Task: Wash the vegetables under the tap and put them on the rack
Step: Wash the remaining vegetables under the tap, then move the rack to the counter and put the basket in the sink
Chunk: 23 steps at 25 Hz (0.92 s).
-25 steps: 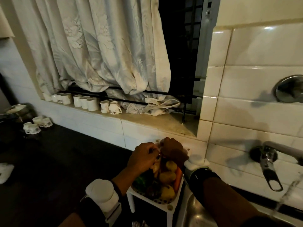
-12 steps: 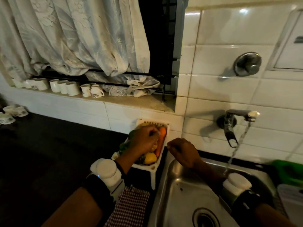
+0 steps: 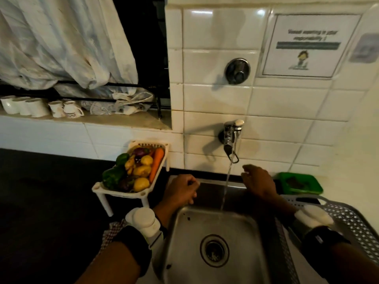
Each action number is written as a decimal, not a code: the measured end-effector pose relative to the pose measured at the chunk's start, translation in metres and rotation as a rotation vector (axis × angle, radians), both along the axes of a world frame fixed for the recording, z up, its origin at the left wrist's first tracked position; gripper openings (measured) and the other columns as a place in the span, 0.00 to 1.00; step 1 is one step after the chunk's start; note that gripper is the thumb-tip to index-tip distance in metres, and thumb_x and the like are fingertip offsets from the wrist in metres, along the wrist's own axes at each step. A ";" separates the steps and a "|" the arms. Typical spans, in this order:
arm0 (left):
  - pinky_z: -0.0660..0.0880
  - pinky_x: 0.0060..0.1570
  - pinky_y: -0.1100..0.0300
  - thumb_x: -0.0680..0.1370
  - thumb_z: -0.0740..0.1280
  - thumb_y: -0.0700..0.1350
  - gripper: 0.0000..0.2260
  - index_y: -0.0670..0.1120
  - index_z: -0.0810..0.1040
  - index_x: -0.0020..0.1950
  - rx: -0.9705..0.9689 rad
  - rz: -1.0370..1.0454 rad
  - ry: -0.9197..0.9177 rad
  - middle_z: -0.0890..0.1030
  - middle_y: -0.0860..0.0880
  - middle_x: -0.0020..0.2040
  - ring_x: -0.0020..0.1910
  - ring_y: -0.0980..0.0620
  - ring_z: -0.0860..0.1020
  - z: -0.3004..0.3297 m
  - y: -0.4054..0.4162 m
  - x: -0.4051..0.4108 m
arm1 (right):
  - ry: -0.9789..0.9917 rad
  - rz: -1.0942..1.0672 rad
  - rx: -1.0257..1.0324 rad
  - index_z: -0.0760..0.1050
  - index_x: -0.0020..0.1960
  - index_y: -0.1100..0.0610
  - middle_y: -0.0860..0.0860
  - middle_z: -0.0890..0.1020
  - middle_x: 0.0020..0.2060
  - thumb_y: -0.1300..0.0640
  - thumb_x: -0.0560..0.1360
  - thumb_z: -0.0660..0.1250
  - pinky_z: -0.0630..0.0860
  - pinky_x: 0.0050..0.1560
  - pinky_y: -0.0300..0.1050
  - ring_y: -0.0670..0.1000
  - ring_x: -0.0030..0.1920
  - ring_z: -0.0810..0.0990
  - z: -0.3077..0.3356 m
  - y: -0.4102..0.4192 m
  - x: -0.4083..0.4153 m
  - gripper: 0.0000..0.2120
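On your far left a row of white cups [image 3: 30, 107] stands on the window ledge under the bunched curtain [image 3: 61, 42]. Moving right, the dark counter [image 3: 45, 191] carries the white footed rack [image 3: 123, 192], set against the tiled wall just left of the sink; the vegetables [image 3: 137, 171] are piled in it, with green peppers at its left side, yellow potatoes in the middle and a carrot [image 3: 156, 163] along its right edge. A checked cloth [image 3: 111, 234] lies on the counter in front of the rack, partly hidden by your wrist. Your left hand [image 3: 181, 191] hangs over the back left corner of the steel sink [image 3: 215, 242], its fingers curled into a loose fist; whether it grips anything, you cannot tell from this angle. The tap [image 3: 230, 138] on the wall is running, and its thin stream falls between your hands into the basin. Your right hand [image 3: 259, 181] is just right of the stream, fingers relaxed and slightly bent, holding nothing. Further right a green tray [image 3: 299, 182] sits by the wall, and a grey perforated basket [image 3: 348, 222] lies beside the sink.
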<state>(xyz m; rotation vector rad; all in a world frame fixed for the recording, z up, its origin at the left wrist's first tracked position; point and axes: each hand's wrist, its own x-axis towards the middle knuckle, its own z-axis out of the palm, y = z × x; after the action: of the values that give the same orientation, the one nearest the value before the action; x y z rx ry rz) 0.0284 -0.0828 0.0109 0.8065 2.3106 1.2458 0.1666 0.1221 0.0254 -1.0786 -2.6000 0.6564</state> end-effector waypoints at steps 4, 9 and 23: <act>0.75 0.28 0.62 0.78 0.65 0.48 0.06 0.49 0.79 0.44 -0.044 0.008 0.047 0.80 0.50 0.32 0.26 0.52 0.78 0.000 0.013 0.021 | 0.036 0.148 -0.095 0.54 0.77 0.60 0.57 0.60 0.75 0.62 0.76 0.61 0.56 0.73 0.47 0.56 0.74 0.60 0.009 0.024 -0.029 0.31; 0.72 0.26 0.64 0.78 0.64 0.47 0.07 0.48 0.78 0.42 -0.027 0.037 0.038 0.79 0.49 0.32 0.25 0.54 0.76 -0.004 0.010 0.029 | 0.273 0.249 -0.239 0.61 0.74 0.56 0.60 0.70 0.69 0.74 0.71 0.57 0.69 0.61 0.47 0.58 0.62 0.73 0.004 0.015 -0.045 0.34; 0.78 0.37 0.57 0.79 0.63 0.45 0.08 0.43 0.78 0.45 -0.136 0.136 0.027 0.80 0.45 0.40 0.37 0.51 0.79 -0.054 -0.062 0.078 | 0.049 0.148 -0.404 0.78 0.59 0.59 0.60 0.80 0.58 0.57 0.77 0.62 0.72 0.59 0.49 0.61 0.60 0.77 -0.089 -0.064 -0.037 0.13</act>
<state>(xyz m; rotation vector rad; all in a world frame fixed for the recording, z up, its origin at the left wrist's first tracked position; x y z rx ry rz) 0.1061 -0.1452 -0.0430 0.6326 2.4772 1.1228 0.1293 0.0586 -0.0632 -0.9594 -2.5857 1.2670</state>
